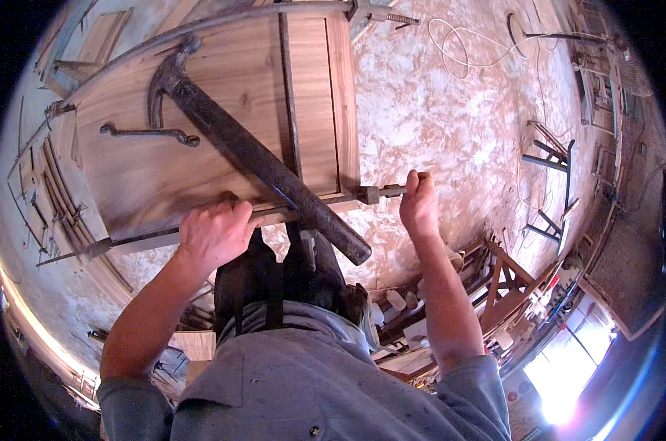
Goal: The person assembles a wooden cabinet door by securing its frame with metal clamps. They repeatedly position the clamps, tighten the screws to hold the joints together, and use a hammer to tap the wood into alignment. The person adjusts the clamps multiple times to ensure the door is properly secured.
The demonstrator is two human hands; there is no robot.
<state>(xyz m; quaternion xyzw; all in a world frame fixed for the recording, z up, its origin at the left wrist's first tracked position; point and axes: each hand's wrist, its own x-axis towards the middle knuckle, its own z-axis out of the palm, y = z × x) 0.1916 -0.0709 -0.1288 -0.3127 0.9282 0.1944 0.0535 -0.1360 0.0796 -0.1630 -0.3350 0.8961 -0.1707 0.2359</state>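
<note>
A wide wooden panel (222, 81) lies in front of me. Along its near edge runs a bar clamp (340, 198) whose screw end sticks out past the right side. My left hand (215, 231) is closed over the clamp's bar at that edge, its fingertips partly hidden. At the screw end, my right hand (419, 204) is wrapped round the clamp's handle. A claw hammer (252, 156) rests slantwise across the panel, its handle end jutting over the near edge. Left of it lies a double-ended ring wrench (150, 134), touched by neither hand.
Another bar clamp (389, 16) spans the panel's far edge, and a dark bar (289, 95) crosses the panel. A thin white cord (458, 51) lies on the mottled floor (450, 117). Metal frames (557, 165) stand at right; wood offcuts (421, 323) are piled by my right forearm.
</note>
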